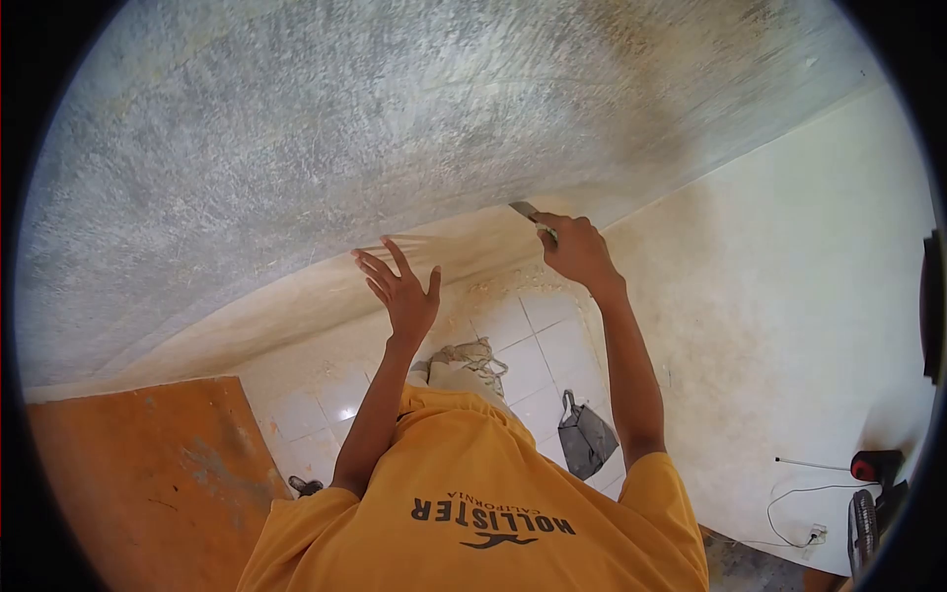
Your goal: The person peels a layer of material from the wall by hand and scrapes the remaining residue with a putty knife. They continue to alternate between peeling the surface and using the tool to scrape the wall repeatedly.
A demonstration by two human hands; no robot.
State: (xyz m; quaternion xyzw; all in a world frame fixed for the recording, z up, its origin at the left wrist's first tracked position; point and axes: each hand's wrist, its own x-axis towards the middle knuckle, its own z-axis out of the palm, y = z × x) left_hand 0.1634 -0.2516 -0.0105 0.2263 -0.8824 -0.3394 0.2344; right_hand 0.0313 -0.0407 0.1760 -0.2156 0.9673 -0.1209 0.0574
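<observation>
My right hand (582,255) is closed around the handle of a scraper (523,209), whose flat metal blade reaches up and left to the wall (296,148). The blade's tip meets the lower border of the rough grey-white area, above a smoother cream band. To the left, my left hand (402,296) is raised with its fingers spread and holds nothing. Its fingertips are close to the wall, and shadows of the fingers fall on the cream band.
An orange wooden panel (148,474) with worn patches is at lower left. On the tiled floor (538,345) are a crumpled cloth (473,357) and a grey bag (586,441). At right, a fan (861,528) and a wall socket (817,534) with a cable adjoin the pale side wall (789,326).
</observation>
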